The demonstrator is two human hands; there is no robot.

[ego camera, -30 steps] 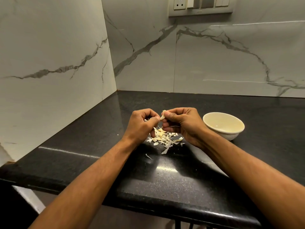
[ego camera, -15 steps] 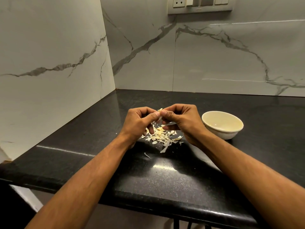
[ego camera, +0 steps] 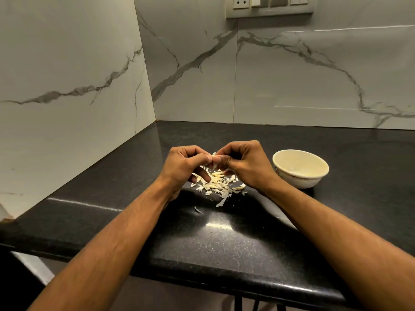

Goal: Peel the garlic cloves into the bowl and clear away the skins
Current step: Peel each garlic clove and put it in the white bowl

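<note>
Two bare hands meet above the middle of the black worktop, roughly midway between its front edge and the back wall.

1. Left side: a marble-veined wall panel borders the worktop's left edge and meets the back wall at the far left corner.
2. Left hand: fingers curled inward, thumb and forefinger tip pinching the left end of a garlic clove. The lower fingers curl down toward the skins.
3. Garlic clove: held in the air between both hands, directly above the skins. Only a small pale part shows between the fingertips; whether skin remains on it cannot be told.
4. Skins: a loose pile of pale flakes lying on the worktop under and just in front of the hands. One long flake trails toward the front edge, and one small dark-grey fragment lies apart, nearer the front edge.
5. Right hand: fingers curled, thumb and forefinger gripping the right end of the same clove, thumbs of both hands touching.
6. Bowl: cream-coloured, upright on the worktop just beside the right wrist, toward the right edge. Its contents cannot be made out.
7. Above: a switch and socket plate on the back wall.
</note>
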